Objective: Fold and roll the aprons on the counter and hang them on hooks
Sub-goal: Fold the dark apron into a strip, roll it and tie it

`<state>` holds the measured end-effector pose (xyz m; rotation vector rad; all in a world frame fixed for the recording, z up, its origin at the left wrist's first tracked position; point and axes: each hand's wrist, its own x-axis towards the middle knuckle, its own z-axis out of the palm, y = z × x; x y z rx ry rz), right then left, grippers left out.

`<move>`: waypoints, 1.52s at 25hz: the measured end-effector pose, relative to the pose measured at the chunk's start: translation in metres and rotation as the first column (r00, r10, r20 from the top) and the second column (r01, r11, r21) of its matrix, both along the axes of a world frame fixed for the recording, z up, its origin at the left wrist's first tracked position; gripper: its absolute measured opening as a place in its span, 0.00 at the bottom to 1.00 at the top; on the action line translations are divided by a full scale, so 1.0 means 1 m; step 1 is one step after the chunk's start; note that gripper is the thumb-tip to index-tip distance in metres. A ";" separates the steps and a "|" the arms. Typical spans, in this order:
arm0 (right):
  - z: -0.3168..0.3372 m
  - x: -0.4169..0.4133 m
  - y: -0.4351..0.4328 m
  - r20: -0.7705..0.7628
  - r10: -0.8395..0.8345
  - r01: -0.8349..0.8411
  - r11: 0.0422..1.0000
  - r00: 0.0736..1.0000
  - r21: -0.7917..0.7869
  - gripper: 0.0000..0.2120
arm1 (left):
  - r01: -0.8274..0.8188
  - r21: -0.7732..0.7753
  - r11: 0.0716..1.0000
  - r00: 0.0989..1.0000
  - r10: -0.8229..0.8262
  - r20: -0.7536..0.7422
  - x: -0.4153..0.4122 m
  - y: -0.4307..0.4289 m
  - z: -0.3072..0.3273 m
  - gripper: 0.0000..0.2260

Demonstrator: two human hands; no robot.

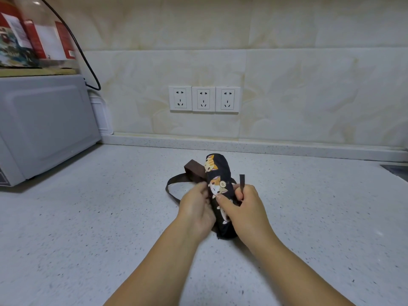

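A black apron [217, 173] printed with orange cats lies rolled into a tight tube on the speckled white counter [88, 217], its long axis pointing away from me. My left hand [196, 206] grips the roll's left side. On the right side my right hand [240, 204] presses its thumb on top of the roll and pinches a dark tie strap [242, 182] that sticks up between its fingers. A brown strap loop [174, 184] and a brown folded band [194, 171] lie on the counter left of the roll.
A grey microwave [42, 127] stands at the left with boxes [33, 40] on top and a black cable [88, 65] behind. Three white wall sockets [204, 99] sit on the tiled backsplash. A sink edge [395, 170] shows at far right.
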<state>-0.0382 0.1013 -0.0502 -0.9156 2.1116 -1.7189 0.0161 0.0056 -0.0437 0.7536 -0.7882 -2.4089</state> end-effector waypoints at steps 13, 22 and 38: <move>0.011 -0.003 0.007 0.277 0.014 0.045 0.978 0.961 -0.206 0.16 | 0.127 0.105 0.986 0.991 -0.121 -0.061 0.001 0.003 0.000 0.13; 0.016 -0.016 0.012 0.236 -0.069 0.090 0.993 0.969 -0.080 0.20 | -0.047 -0.363 0.931 0.988 0.097 0.123 0.000 0.021 -0.002 0.07; 0.015 -0.032 0.029 -0.061 0.017 0.005 0.939 0.998 0.344 0.14 | 0.134 -0.922 0.362 0.974 0.125 0.190 0.008 0.021 -0.005 0.06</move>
